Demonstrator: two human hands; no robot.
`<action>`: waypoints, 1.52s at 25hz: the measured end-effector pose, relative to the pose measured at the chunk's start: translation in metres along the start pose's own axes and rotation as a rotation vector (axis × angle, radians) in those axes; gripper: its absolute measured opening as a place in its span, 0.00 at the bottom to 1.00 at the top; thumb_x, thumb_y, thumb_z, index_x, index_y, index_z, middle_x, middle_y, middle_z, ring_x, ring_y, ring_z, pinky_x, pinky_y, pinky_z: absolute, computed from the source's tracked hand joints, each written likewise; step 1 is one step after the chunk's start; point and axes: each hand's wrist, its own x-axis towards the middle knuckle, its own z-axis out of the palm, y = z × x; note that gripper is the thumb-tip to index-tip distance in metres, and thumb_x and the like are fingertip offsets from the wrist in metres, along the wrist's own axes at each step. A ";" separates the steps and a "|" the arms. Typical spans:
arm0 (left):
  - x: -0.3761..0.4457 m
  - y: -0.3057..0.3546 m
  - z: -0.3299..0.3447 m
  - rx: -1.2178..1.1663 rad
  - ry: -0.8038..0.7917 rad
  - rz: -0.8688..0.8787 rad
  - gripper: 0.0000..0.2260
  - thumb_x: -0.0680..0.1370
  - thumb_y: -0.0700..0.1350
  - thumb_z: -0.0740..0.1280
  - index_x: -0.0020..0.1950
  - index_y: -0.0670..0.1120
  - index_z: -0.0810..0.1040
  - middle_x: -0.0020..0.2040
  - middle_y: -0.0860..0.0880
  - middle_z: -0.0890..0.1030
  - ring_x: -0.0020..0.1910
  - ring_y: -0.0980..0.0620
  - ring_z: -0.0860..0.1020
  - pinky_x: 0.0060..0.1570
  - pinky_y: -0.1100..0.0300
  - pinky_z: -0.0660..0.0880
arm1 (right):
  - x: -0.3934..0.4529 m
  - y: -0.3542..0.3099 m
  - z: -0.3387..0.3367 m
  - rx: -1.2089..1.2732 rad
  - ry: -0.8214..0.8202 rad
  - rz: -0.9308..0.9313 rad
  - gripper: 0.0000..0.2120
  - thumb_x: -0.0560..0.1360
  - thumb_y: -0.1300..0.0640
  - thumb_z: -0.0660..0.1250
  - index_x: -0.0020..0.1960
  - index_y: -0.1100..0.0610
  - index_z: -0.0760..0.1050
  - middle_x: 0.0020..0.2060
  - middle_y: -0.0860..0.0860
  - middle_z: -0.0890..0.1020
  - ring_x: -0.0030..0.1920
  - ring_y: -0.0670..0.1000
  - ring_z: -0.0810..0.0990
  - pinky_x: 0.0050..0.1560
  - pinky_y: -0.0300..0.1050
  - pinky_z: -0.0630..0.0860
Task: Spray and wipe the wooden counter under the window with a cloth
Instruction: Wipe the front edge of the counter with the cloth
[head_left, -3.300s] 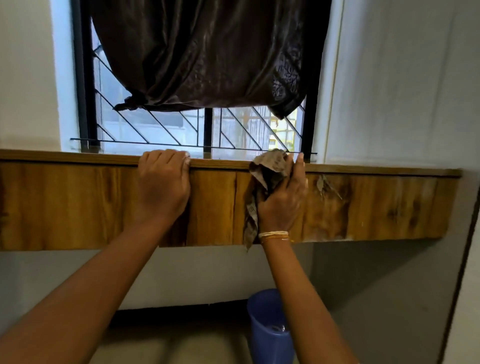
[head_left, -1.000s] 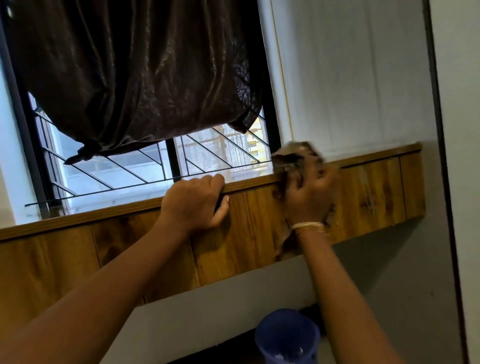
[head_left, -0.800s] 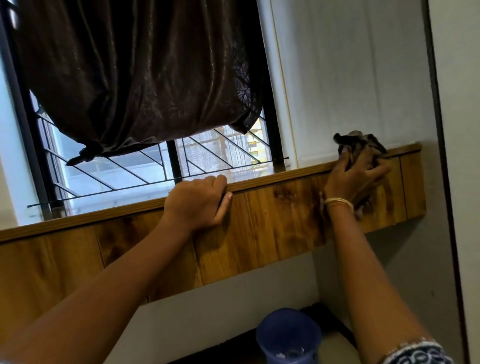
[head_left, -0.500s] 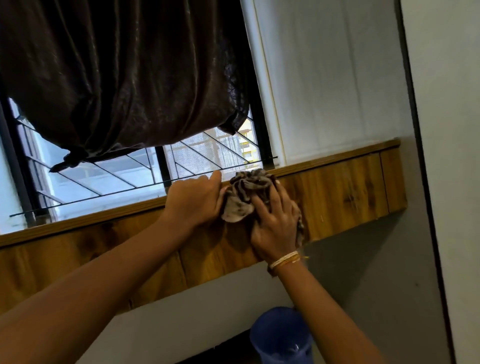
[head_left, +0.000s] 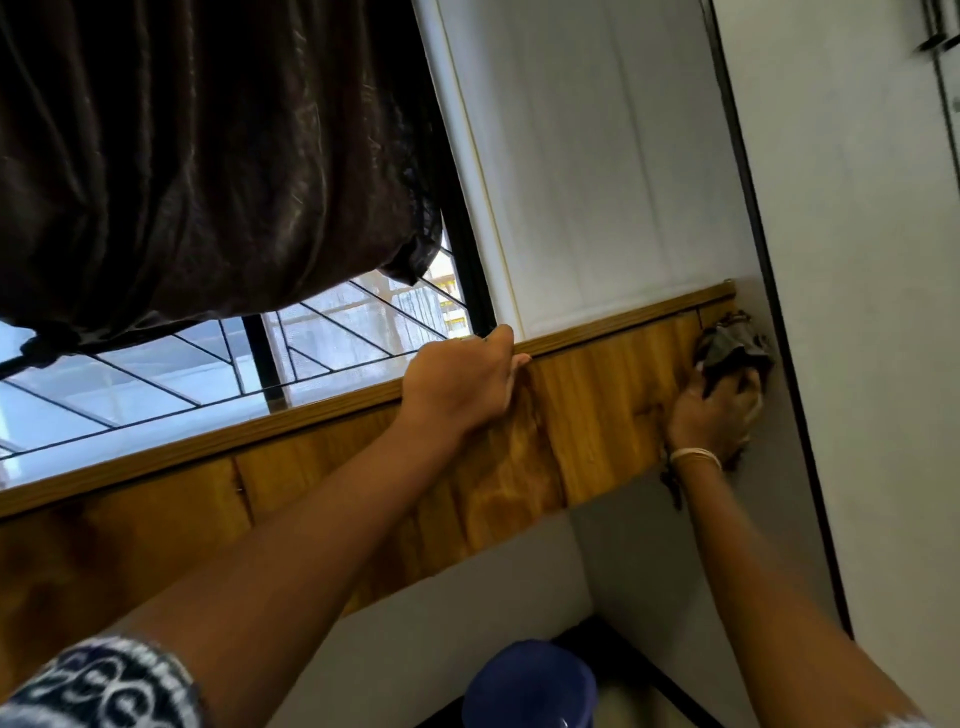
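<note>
Warm orange-brown wooden counter front (head_left: 597, 415) w/ streaky grain and a rounded lip along the top edge, running under the barred window (head_left: 322, 358) to the grey wall at the far right. Crumpled grey-brown rag cloth (head_left: 732, 343) is bunched up at that right end of the wood, right by the wall, and the right hand (head_left: 711, 410) has its fingers curled round it, pressing it onto the panel. Thin pale bangles (head_left: 696, 457) on that wrist. Left hand (head_left: 457, 389) is hooked over the counter's lip, fingers on top, thumb along the front edge, so it's gripping the wood. Dark brown shiny curtain (head_left: 208, 156), all folds, hangs bunched above the window. Round blue plastic bucket (head_left: 530, 686) down on the floor below, blue-white patterned sleeve (head_left: 104, 691) at bottom left.

Vs half a sec ago: cloth was next to the left hand mid-counter, now it's swept all the way to the right end; left hand hasn't really shifted on the lip
</note>
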 end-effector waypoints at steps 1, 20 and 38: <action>-0.001 0.000 0.000 -0.005 -0.001 -0.007 0.19 0.82 0.57 0.47 0.57 0.45 0.69 0.37 0.48 0.73 0.30 0.47 0.69 0.32 0.56 0.62 | -0.014 -0.008 0.001 0.024 0.012 -0.069 0.23 0.80 0.49 0.57 0.68 0.64 0.71 0.71 0.63 0.67 0.71 0.65 0.64 0.70 0.61 0.60; -0.002 0.002 -0.002 0.007 0.010 0.013 0.19 0.83 0.57 0.47 0.56 0.44 0.70 0.41 0.45 0.79 0.31 0.44 0.73 0.28 0.58 0.56 | -0.010 -0.006 0.001 0.117 0.117 0.324 0.16 0.79 0.50 0.61 0.53 0.63 0.77 0.68 0.59 0.66 0.63 0.63 0.66 0.62 0.52 0.64; -0.002 0.001 -0.007 0.019 -0.005 0.054 0.17 0.84 0.53 0.49 0.58 0.42 0.70 0.47 0.42 0.81 0.43 0.39 0.79 0.35 0.54 0.63 | -0.195 -0.023 0.003 0.261 -0.105 -0.357 0.23 0.77 0.56 0.57 0.68 0.67 0.69 0.68 0.65 0.70 0.68 0.64 0.69 0.70 0.58 0.66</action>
